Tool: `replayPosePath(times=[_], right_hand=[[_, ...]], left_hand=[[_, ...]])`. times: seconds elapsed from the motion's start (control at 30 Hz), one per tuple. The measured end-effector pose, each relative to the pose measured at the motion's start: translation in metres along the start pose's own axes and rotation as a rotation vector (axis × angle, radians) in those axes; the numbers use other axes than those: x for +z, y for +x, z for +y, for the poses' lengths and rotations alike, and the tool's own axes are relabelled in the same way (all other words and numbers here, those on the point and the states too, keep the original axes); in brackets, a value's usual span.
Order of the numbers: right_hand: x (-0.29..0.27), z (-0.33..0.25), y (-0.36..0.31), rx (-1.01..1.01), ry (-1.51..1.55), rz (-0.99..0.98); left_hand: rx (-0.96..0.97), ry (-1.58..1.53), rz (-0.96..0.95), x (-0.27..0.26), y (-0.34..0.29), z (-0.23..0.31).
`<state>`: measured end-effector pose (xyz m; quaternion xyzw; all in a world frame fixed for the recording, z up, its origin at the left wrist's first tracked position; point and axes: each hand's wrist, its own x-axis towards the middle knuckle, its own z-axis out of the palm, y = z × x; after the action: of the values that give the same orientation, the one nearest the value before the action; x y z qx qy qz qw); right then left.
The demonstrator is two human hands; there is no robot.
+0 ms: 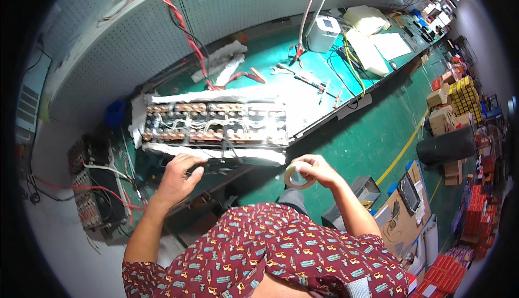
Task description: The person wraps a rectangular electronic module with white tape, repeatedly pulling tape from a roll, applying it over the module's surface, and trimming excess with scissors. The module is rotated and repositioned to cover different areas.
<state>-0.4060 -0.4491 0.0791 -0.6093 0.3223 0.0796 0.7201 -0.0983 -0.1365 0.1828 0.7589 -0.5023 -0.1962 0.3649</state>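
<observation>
The left hand [178,178] hangs just below the near edge of the long pack, left of centre in the frame, its thumb and fingers apart, curved toward the right, and nothing can be seen clearly held between them. Over to the right hand [320,169], right of centre, and here is the grip: thumb and fingers clamped on the upper rim of a roll of tape [287,178], the ring hanging tilted with its hole toward the viewer. The open pack [216,122] lies across the middle of the frame, copper-coloured strips and pale wires on show, white padding [216,152] along its near side. The step in hand looks like getting tape ready beside the pack; neither hand seems to be laying any on it at this point. From here, the move seems to call for the left fingers to meet the roll and take a loose end, though no such end can be made out. As for pose, it's a wide one: the left forearm climbs from the lower left, wrist bent inward, while the right forearm slants up and leftward from the lower right, with the roll held out over the green floor [373,130], apart from the pack.
</observation>
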Motion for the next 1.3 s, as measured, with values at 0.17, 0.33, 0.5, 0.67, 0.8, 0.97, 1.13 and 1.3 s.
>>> replayPosePath(times=[0.17,0.33,0.5,0.67,0.8,0.97,1.13,1.3], right_hand=[[-0.081,-0.023,-0.016,-0.14,0.636,0.028],[-0.109,-0.04,-0.01,-0.193,1.188,-0.265],[-0.107,-0.056,-0.002,-0.122,1.319,-0.262],[-0.114,-0.032,0.013,-0.04,0.592,0.081],[-0.13,-0.073,0.02,-0.105,0.34,0.094],[-0.148,-0.115,0.06,-0.021,0.319,-0.238],[-0.173,-0.141,0.127,0.064,0.196,-0.458],[-0.187,-0.163,0.192,-0.181,-0.08,-0.449]], left_hand=[[-0.332,-0.464,-0.142,0.124,0.048,0.088],[-0.411,-0.636,-0.315,0.236,0.085,0.113],[-0.369,-1.108,-0.073,0.254,0.126,0.156],[-0.22,-1.24,-0.057,0.251,0.149,0.175],[-0.247,-1.147,0.001,0.26,0.156,0.17],[-0.243,-0.972,0.055,0.259,0.17,0.165],[-0.392,-0.681,0.193,0.273,0.199,0.155],[-0.589,-0.49,0.301,0.285,0.242,0.162]])
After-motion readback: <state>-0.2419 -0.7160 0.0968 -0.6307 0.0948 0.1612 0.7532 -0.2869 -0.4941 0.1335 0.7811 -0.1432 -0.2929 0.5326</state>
